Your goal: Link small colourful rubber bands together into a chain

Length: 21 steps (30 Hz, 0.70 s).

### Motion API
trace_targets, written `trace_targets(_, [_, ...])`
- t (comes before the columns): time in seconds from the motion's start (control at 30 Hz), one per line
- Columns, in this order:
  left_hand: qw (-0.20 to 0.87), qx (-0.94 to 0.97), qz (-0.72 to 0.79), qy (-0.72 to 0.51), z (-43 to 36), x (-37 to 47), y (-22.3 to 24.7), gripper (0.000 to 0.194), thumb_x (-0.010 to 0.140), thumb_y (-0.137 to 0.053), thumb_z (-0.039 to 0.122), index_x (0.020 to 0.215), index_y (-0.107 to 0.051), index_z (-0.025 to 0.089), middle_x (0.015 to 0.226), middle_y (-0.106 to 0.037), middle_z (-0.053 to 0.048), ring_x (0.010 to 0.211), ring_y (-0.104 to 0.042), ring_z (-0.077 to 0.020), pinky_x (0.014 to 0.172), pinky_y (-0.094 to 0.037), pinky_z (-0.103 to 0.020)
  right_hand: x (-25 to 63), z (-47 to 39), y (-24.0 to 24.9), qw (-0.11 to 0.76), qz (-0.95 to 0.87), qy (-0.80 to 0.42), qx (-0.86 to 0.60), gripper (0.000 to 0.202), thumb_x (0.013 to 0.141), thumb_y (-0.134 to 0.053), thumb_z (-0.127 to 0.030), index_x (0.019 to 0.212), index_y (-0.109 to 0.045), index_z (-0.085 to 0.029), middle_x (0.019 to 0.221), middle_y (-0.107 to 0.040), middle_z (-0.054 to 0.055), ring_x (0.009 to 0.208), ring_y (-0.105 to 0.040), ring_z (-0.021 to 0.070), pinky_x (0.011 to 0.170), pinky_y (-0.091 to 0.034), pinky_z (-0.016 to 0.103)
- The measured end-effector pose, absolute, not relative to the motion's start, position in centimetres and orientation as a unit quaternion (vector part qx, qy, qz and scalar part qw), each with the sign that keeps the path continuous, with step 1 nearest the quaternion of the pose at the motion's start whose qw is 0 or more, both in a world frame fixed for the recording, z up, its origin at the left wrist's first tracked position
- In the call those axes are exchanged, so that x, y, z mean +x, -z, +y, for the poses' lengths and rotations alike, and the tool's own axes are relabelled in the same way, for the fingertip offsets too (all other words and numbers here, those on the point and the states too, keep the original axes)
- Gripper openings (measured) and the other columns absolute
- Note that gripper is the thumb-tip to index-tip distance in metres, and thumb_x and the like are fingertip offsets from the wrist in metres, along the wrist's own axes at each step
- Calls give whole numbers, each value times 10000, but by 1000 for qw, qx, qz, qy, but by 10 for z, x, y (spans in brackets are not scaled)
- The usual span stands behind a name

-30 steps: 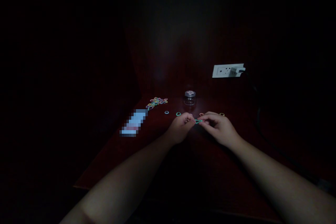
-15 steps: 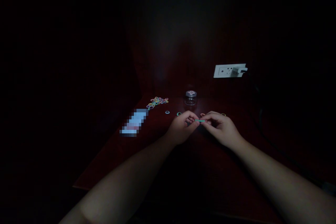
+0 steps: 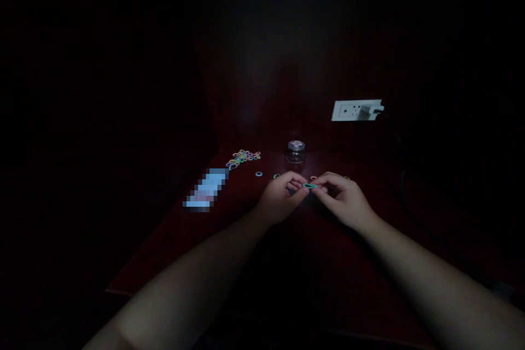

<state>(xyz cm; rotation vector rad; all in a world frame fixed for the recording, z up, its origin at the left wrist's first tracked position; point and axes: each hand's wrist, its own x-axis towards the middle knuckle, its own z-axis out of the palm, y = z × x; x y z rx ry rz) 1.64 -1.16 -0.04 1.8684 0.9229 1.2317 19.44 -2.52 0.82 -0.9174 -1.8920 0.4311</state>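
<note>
Between my two hands is a small green elastic band (image 3: 309, 186), a loop with a narrow opening showing. My left hand (image 3: 283, 196) pinches its left end between thumb and fingers. At the other end, the thumb and fingertips of my right hand (image 3: 344, 197) close on it. Just beyond my left hand a second green band (image 3: 276, 176) lies partly hidden on the table. An orange band (image 3: 314, 178) and a yellowish band (image 3: 346, 178) peek out behind my right hand. A pale blue band (image 3: 258, 174) lies farther left.
A clear lidded jar (image 3: 296, 152) stands beyond my hands. Several colourful bands lie in a pile (image 3: 241, 157) at the back left, near a blurred-out phone-like slab (image 3: 207, 190). On the wall a white socket (image 3: 356, 110) holds a plug, its dark cable running down the right of the table (image 3: 164, 254).
The green band between my fingers has opened from a flat, narrow strip into a wider loop. Both hands keep their pinch. The whole view has shifted slightly.
</note>
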Motion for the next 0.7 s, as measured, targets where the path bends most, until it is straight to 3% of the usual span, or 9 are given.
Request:
trace_targets(0.43, [359,732,352,-460,-13,16,-3,134,808,-561,280,803,-561,146,710,-561,4,635,-485,-87,599,-404,-210,194,-24,-6,485,-772,-192,-363,110,809,-621,-234,899,-651,-178,751,-574,28,644,-524,135,627,-451,276])
trace_targets(0.7, [356,738,351,-452,-13,15,-2,140,805,-563,287,789,-558,148,687,-538,13,615,-465,-84,583,-388,-207,194,-26,-9,461,-787,-168,-373,106,828,-587,-247,849,-661,-174,704,-562,28,677,-554,159,683,-467,306])
